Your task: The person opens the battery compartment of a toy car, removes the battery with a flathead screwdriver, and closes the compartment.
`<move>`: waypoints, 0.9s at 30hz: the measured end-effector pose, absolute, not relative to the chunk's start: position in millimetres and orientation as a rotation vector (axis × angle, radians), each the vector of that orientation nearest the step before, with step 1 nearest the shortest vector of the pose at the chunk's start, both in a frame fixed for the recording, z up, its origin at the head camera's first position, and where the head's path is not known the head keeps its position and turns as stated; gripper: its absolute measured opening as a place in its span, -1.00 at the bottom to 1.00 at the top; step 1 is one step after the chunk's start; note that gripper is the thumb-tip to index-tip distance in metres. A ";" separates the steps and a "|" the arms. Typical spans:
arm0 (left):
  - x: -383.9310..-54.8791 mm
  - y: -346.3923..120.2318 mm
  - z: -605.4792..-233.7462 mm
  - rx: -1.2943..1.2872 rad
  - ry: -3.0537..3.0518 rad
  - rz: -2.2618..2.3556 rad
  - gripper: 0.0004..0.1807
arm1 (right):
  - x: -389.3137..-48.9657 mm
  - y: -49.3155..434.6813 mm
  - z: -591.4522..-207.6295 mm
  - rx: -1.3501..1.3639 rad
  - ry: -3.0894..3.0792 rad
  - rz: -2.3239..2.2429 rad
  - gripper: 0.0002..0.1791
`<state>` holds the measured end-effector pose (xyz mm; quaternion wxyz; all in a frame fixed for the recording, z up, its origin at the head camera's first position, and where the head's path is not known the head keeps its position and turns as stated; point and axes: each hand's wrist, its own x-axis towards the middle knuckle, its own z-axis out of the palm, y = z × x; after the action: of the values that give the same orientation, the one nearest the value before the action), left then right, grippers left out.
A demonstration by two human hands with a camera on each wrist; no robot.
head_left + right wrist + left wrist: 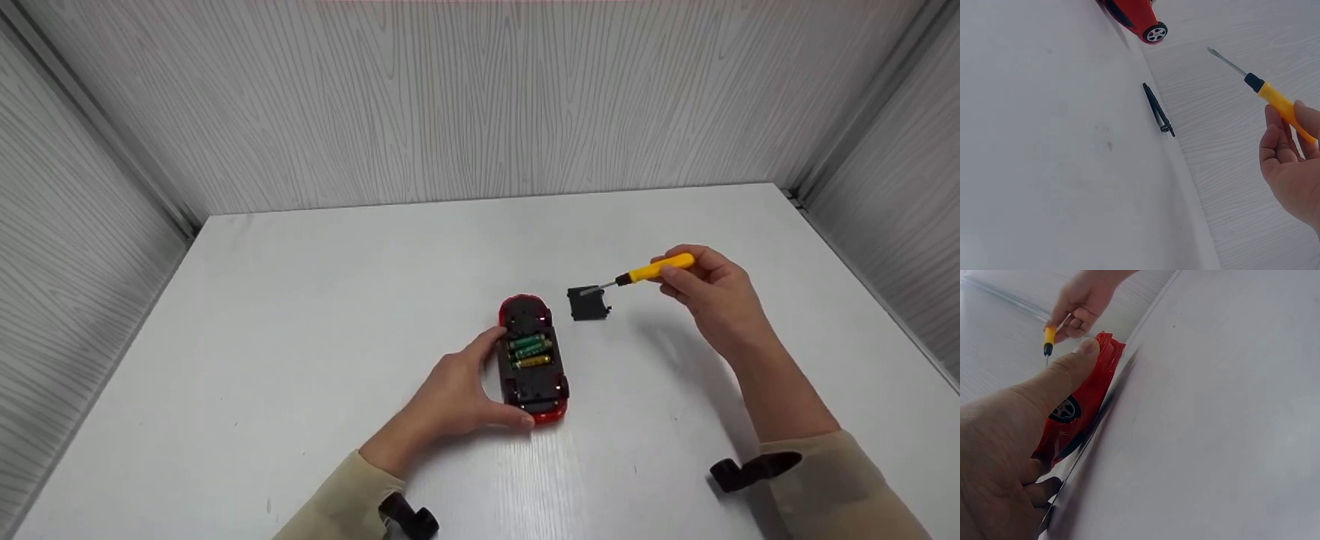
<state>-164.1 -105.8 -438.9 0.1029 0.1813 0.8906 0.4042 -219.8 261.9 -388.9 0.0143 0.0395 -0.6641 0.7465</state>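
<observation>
A red toy car (536,386) lies upside down on the table, its black underside up. Three batteries (531,349), two green and one yellowish, sit in its open compartment. My left hand (457,390) grips the car from the left, thumb at the near end and fingers along the far left side. In my right hand (716,296) is a screwdriver (1280,104) with a yellow handle, pinched by thumb and fingers. Its metal tip points left, held up off the table in the right wrist view. The black battery cover (589,306) lies right of the car, below the screwdriver's shaft.
The white table (300,300) is bounded by a pale wood-grain panel (480,105) at the back and by panels on both sides. Black wrist-worn devices (754,472) sit at the beige sleeves.
</observation>
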 end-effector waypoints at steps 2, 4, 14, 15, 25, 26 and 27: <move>-164.3 -105.6 -439.6 0.538 2.629 1.194 0.44 | -223.4 264.3 -391.1 0.104 -2.080 2.320 -0.53; -164.4 -105.7 -439.7 0.542 2.630 1.196 0.44 | -227.7 267.1 -392.3 0.088 -2.094 2.309 -0.52; -165.0 -106.0 -438.6 0.543 2.639 1.180 0.44 | -247.0 279.6 -396.2 0.015 -2.174 2.231 -0.52; -164.9 -106.3 -438.5 0.545 2.638 1.183 0.44 | -248.6 280.2 -397.2 0.003 -2.190 2.214 -0.52; -164.7 -107.2 -439.0 0.560 2.642 1.197 0.44 | -258.1 286.9 -411.5 -0.161 -2.277 2.167 -0.53; -164.7 -106.7 -439.1 0.562 2.643 1.199 0.44 | -258.7 288.3 -412.7 -0.172 -2.288 2.161 -0.53; -164.8 -106.2 -439.1 0.566 2.642 1.203 0.44 | -259.3 289.8 -413.9 -0.182 -2.297 2.158 -0.52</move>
<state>-164.8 -106.2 -439.1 0.0919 0.1904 0.8895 0.4051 -259.3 289.8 -413.9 -0.0075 -0.0575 -0.7276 0.6835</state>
